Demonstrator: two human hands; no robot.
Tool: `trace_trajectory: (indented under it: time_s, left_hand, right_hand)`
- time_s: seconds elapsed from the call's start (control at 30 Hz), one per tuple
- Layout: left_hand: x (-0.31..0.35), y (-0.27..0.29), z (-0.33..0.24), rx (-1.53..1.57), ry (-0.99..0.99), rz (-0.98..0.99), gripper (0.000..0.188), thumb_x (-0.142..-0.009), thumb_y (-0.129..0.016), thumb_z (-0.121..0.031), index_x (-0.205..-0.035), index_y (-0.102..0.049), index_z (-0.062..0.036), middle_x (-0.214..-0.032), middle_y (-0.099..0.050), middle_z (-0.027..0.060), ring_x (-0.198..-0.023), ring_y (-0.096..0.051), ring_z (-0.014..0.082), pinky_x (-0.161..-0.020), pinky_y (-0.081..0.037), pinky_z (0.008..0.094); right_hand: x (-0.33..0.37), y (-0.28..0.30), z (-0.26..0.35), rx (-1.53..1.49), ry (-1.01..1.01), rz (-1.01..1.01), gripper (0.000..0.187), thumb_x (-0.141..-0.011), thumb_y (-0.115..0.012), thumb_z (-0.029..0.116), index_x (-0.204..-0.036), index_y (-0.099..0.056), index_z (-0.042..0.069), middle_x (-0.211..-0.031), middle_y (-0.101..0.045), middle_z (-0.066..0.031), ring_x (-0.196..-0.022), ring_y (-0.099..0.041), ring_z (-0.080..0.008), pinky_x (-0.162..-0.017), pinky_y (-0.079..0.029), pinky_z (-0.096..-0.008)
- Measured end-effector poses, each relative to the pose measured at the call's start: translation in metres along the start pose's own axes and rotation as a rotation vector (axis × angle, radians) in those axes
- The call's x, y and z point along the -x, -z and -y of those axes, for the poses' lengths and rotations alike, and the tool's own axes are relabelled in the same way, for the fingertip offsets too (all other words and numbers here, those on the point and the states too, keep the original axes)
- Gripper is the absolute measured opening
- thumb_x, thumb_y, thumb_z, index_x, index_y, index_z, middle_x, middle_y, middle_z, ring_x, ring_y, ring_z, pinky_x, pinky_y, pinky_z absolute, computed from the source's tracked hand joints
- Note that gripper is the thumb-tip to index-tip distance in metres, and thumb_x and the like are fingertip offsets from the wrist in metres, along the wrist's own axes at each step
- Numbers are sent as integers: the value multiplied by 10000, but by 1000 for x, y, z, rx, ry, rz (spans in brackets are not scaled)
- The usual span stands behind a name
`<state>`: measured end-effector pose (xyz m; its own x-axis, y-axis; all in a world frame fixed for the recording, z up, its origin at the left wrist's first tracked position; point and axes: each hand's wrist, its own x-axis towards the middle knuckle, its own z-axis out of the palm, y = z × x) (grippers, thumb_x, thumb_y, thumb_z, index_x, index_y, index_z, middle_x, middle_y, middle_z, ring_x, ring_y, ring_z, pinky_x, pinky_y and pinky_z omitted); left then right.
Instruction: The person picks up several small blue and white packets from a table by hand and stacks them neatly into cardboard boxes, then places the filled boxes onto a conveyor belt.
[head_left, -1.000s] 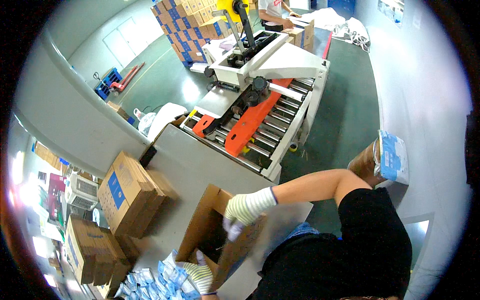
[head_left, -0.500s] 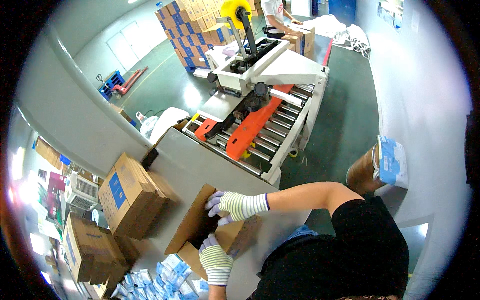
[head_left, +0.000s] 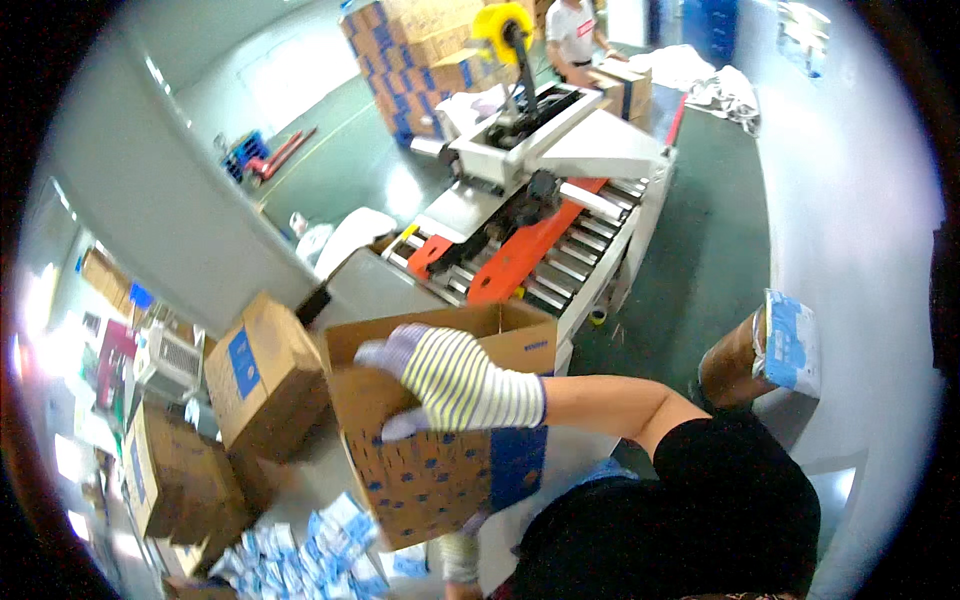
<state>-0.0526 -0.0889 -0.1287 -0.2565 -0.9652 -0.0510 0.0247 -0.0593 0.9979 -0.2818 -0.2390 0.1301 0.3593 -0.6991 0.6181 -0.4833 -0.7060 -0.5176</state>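
Between the preceding frame and this one, the carton [head_left: 430, 490] was turned so that its printed outer wall faced the wearer; the left hand [head_left: 460, 548] shifted from the opening to the lower near edge. The carton stood tilted on the near part of the table [head_left: 365, 285], right of the folded cartons [head_left: 265, 370].

Right hand [head_left: 455, 380]: placed across the upper near edge, fingers close together, thumb apart below them; a firm grip could not be confirmed. Left hand: blurred and partly hidden; finger state could not be determined.

Status, as judged: the carton was unfolded, its walls raised and its top open. Filling and closing appeared not yet done. The condition of its base could not be checked.

Containers: the visible upper interior of the carton showed bare cardboard; its floor was hidden. Blue-and-white packets [head_left: 320, 545] lay loose on the near left, outside it. On the far side, the contents of the boxes [head_left: 622, 92] beside a co-worker [head_left: 575, 38] could not be seen.
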Motion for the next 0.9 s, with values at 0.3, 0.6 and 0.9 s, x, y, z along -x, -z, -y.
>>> trace_trajectory:
  time_s: [0.3,0.6,0.9]
  left_hand:
    - [125,77,115,-356,401,-298,421,-827,-566,-243,-1195,-529,-45,-1133,-607,120,-1123,-512,261,-981,-388,368]
    - [51,46,-151,-1643,-207,445,515,-699,-651,-222,-1180,-518,-96,-1147,-555,111,-1211,-441,283,-1054,-306,419]
    - [32,62,-113,-1408,245,532,275,-817,-511,-163,-1055,-612,-70,-927,-663,115,-837,-645,305,-710,-522,402]
  right_hand:
    - [110,-167,25,114,578,501,131,-778,-551,261,-807,-524,137,-763,-504,-24,-738,-538,-189,-608,-445,-312]
    - [73,-152,-5,37,813,897,95,-771,-538,192,-829,-585,133,-813,-578,-18,-825,-574,-208,-694,-447,-340]
    - [90,-173,-40,151,919,727,199,-784,-545,188,-950,-654,194,-1003,-654,11,-1033,-587,-187,-924,-431,-357]
